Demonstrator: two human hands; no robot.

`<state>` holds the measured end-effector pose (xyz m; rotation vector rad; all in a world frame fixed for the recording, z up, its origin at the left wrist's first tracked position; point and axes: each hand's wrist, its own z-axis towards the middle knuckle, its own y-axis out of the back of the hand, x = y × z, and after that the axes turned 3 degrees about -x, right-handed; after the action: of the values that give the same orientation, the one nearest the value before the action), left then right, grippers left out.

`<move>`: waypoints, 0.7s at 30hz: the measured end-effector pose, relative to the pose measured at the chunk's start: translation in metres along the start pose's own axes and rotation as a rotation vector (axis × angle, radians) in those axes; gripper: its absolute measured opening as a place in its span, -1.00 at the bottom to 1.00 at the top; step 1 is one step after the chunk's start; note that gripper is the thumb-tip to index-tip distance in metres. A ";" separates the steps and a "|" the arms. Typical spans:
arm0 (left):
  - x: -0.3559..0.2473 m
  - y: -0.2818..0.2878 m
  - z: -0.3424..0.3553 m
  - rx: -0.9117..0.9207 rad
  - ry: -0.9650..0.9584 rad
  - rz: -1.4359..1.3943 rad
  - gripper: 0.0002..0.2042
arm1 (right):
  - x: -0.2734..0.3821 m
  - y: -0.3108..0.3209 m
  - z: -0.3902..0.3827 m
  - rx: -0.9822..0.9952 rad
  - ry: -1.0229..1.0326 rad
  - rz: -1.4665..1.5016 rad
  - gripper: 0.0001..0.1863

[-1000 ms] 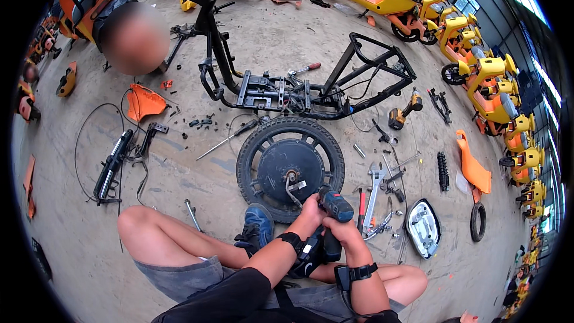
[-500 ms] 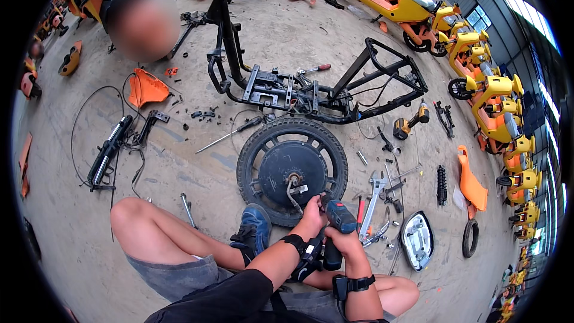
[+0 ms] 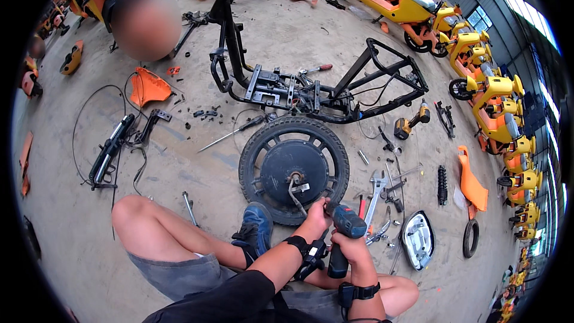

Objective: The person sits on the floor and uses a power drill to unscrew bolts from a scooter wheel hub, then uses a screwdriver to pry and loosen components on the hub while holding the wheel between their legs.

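My right hand [image 3: 354, 249] is wrapped round the handle of a dark cordless drill [image 3: 350, 222], held tilted over my lap with its front end toward the wheel. At that front end my left hand [image 3: 317, 218] is closed, its fingers pressed against the chuck; any small piece between them is hidden. Just beyond lies a hub-motor wheel [image 3: 293, 170] with a black tyre, flat on the floor. From its axle a cable [image 3: 292, 194] runs toward my left hand.
Behind the wheel stands a bare black scooter frame [image 3: 281, 93]. To the right lie an adjustable wrench [image 3: 375, 197], a yellow drill [image 3: 411, 121], a lamp housing [image 3: 417, 240] and a shock absorber [image 3: 442, 185]. Left are a screwdriver [image 3: 230, 133] and an orange panel [image 3: 149, 87]. Another person [image 3: 145, 21] is at upper left.
The drill and both my hands have shifted slightly right and down. My view has moved a little; the wheel and tools lie as before.
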<state>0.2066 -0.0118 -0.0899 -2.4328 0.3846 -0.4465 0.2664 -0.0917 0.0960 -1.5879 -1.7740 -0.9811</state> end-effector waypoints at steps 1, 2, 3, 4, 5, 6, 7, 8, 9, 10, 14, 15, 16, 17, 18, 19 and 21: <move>0.002 -0.003 -0.006 0.009 0.008 0.009 -0.76 | 0.007 -0.001 -0.005 -0.006 0.013 0.002 -0.70; 0.005 -0.009 -0.018 -0.002 -0.007 -0.048 -0.76 | 0.008 0.001 -0.007 0.029 0.007 0.071 -0.69; 0.000 -0.004 -0.021 0.103 -0.011 -0.069 -0.76 | 0.012 0.000 -0.016 -0.009 -0.002 0.119 -0.72; -0.004 0.002 -0.021 0.216 -0.012 -0.088 -0.75 | 0.017 0.001 -0.021 0.018 -0.008 0.160 -0.75; -0.006 -0.006 -0.037 0.323 -0.002 -0.101 -0.75 | 0.020 0.007 -0.023 0.033 -0.018 0.206 -0.76; -0.003 -0.021 -0.050 0.224 -0.053 -0.092 -0.75 | 0.023 0.011 -0.026 0.028 -0.049 0.245 -0.78; -0.006 -0.030 -0.059 0.236 -0.076 -0.070 -0.75 | 0.028 0.012 -0.030 0.033 -0.080 0.284 -0.79; -0.010 -0.036 -0.066 0.245 -0.100 -0.036 -0.75 | 0.031 0.011 -0.032 0.041 -0.048 0.324 -0.81; -0.014 -0.041 -0.072 0.253 -0.122 -0.001 -0.75 | 0.035 0.010 -0.034 0.042 -0.048 0.345 -0.81; -0.017 -0.048 -0.081 0.237 -0.120 0.014 -0.76 | 0.035 0.011 -0.035 0.083 -0.082 0.440 -0.82; -0.026 -0.044 -0.091 0.247 -0.202 0.045 -0.76 | 0.032 0.011 -0.035 0.177 -0.251 0.763 -0.75; -0.029 -0.041 -0.094 0.252 -0.260 0.078 -0.76 | 0.029 0.011 -0.034 0.216 -0.286 0.841 -0.74; -0.028 -0.039 -0.095 0.267 -0.313 0.101 -0.76 | 0.026 0.013 -0.031 0.274 -0.338 0.964 -0.73; -0.028 -0.038 -0.097 0.283 -0.367 0.124 -0.76 | 0.021 0.015 -0.028 0.335 -0.389 1.085 -0.72; -0.031 -0.035 -0.095 0.304 -0.398 0.140 -0.76 | 0.018 0.017 -0.027 0.397 -0.440 1.204 -0.70; -0.030 -0.034 -0.096 0.303 -0.398 0.133 -0.76 | 0.018 0.017 -0.029 0.413 -0.473 1.253 -0.70; -0.028 -0.031 -0.098 0.301 -0.399 0.118 -0.76 | 0.019 0.017 -0.031 0.445 -0.538 1.349 -0.71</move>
<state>0.1470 -0.0292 -0.0037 -2.1250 0.2635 0.0364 0.2785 -0.1060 0.1316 -2.2084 -0.6615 0.4679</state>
